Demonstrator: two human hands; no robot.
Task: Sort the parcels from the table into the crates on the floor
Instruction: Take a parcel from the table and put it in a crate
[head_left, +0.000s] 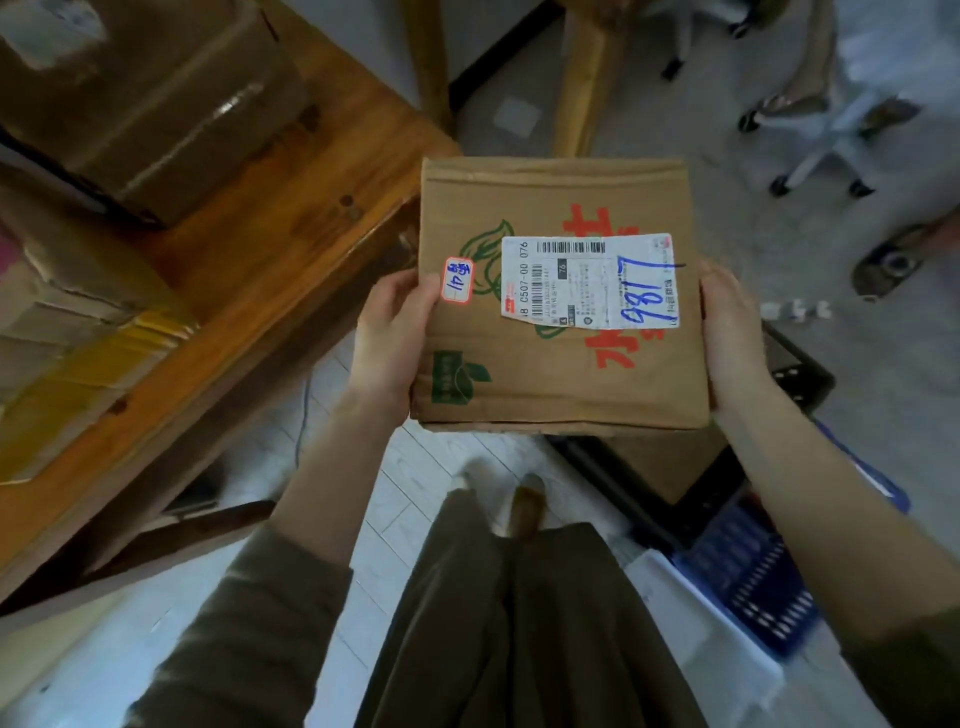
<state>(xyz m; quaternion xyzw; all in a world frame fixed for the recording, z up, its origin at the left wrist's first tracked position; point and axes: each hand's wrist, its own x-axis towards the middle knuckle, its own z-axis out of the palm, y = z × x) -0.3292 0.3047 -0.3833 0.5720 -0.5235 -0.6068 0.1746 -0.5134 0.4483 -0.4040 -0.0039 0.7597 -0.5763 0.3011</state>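
I hold a brown cardboard parcel (561, 384) in front of me, above the floor and to the right of the wooden table (249, 260). It carries a white shipping label with blue handwriting, a small red-edged sticker, and red and green print. My left hand (395, 332) grips its left edge, thumb on top by the sticker. My right hand (732, 338) grips its right edge. A black crate (795, 374) with a cardboard box in it and a blue crate (753, 582) stand on the floor at lower right, partly hidden by the parcel and my right arm.
Several more cardboard parcels (150, 98) lie on the table at left, one with yellow tape (88, 374). My legs and shoes (524, 499) are below the parcel. A wheeled chair base (815, 135) and a wooden table leg (587, 78) stand beyond.
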